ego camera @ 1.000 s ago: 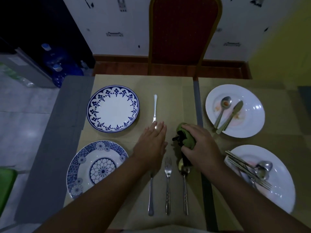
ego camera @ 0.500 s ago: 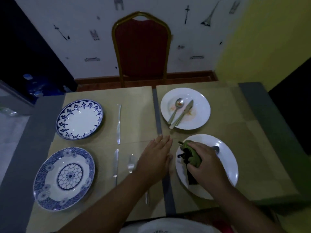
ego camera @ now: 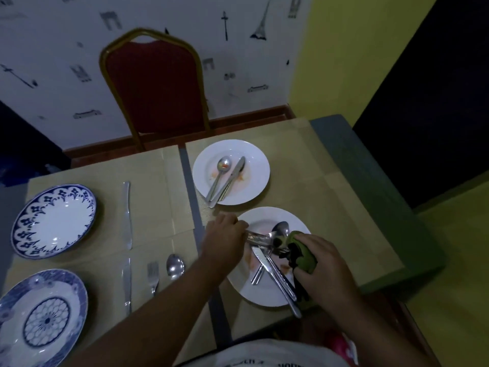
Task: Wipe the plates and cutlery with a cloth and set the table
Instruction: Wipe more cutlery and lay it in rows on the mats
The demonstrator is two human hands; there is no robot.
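Four plates (ego camera: 255, 165) (ego camera: 264, 292) (ego camera: 53, 221) (ego camera: 39, 321), one cloth (ego camera: 301, 258), one chair (ego camera: 156, 88)

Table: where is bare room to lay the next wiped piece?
Bare mat lies between the far knife and the grey strip, and right of the far white plate toward the table edge. Crowded: the near white plate, where the left hand grips cutlery and the right hand holds the cloth.

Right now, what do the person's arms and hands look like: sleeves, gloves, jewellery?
The left hand and right hand are ungloved, with no rings or watch visible. No sleeves show up to the frame edge. A white printed top shows below.
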